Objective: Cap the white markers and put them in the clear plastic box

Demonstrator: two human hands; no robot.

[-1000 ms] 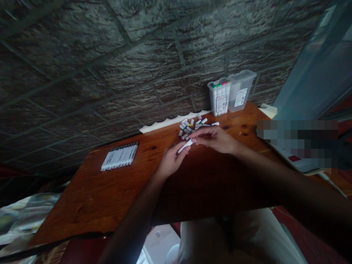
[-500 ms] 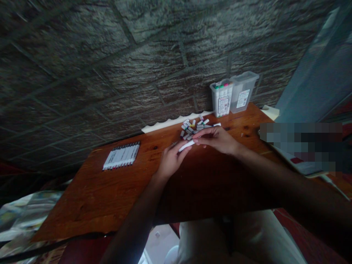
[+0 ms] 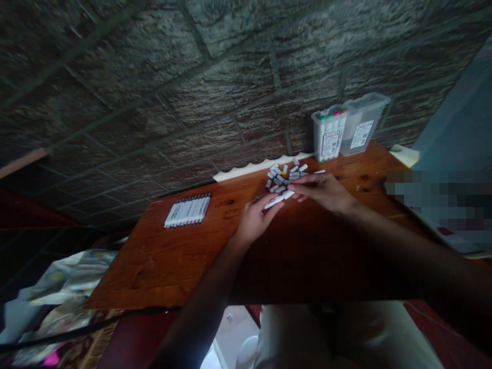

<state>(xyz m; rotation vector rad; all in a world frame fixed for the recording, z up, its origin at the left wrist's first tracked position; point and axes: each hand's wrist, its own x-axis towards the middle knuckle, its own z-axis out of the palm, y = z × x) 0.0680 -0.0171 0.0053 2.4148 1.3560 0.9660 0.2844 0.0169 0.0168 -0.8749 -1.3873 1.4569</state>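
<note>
A white marker (image 3: 273, 201) lies slantwise between my two hands, above the middle of the table. My left hand (image 3: 254, 218) is closed around its lower body, thumb and fingers along the sides. At the upper right end, my right hand (image 3: 321, 192) pinches the white end piece, which looks like a cap (image 3: 287, 195). Whether that piece is fully seated on the body I cannot tell. Just beyond my hands is a loose pile of short white caps (image 3: 277, 177) with coloured bands, partly hidden by my right fingers.
Several white markers (image 3: 188, 211) lie side by side in a row on the wooden table (image 3: 154, 271). At the back right stand a clear box of markers (image 3: 329, 136) and another clear box (image 3: 363, 128). A scalloped white strip (image 3: 261, 168) runs along the stone wall.
The view has turned so that everything sits further right. A second white section of the marker now shows between my hands, and my right fingers sit slightly further from my left hand.
</note>
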